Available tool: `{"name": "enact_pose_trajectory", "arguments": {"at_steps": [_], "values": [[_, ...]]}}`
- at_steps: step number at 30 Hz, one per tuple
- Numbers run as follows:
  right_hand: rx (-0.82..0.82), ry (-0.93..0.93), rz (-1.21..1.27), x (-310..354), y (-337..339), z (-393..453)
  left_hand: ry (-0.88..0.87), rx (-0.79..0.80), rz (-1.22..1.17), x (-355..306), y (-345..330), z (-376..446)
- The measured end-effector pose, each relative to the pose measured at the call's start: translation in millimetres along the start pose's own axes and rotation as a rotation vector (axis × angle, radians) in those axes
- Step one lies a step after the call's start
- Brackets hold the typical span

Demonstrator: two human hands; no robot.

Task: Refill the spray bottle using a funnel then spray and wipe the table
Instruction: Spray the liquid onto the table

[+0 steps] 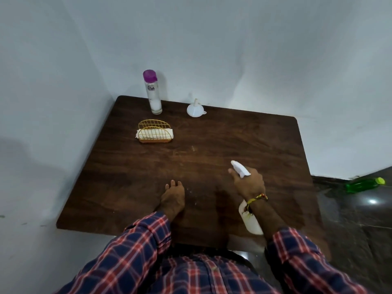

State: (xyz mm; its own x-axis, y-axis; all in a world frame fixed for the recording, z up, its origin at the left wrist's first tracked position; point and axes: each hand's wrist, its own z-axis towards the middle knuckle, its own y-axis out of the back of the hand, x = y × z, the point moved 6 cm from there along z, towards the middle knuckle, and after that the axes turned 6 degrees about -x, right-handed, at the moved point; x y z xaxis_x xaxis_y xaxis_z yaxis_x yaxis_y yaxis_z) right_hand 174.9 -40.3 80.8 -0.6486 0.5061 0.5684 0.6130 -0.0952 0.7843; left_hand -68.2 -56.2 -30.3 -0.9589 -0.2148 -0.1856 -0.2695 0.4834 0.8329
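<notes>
My right hand (249, 184) grips a white spray bottle (250, 221) by its neck, above the near right part of the brown wooden table (233, 141). The white nozzle (239, 169) points away toward the table's middle, and the bottle's body is partly hidden under my wrist. My left hand (172, 196) rests flat on the table near the front edge, holding nothing. A white funnel (195, 109) stands upside down at the back. A clear bottle with a purple cap (152, 92) stands at the back left.
A gold wire holder with white napkins (154, 132) sits left of centre toward the back. Walls close in behind and to the left of the table. A green bottle (363, 184) lies on the dark floor to the right.
</notes>
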Motion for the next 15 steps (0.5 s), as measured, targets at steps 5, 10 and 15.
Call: {"name": "enact_pose_trajectory", "arguments": {"at_steps": [5, 10, 15], "values": [[0.063, -0.012, -0.047, -2.4, 9.4, 6.0, -0.057, -0.040, -0.027, -19.1, 12.4, -0.6], [0.270, 0.190, -0.284, -26.7, -9.1, -8.7, -0.073, -0.008, -0.028, -30.9, 8.4, -2.3], [0.320, 0.276, -0.362, -39.6, -5.9, -30.3, -0.085, 0.025, -0.009, -42.6, -0.6, -3.1]]}}
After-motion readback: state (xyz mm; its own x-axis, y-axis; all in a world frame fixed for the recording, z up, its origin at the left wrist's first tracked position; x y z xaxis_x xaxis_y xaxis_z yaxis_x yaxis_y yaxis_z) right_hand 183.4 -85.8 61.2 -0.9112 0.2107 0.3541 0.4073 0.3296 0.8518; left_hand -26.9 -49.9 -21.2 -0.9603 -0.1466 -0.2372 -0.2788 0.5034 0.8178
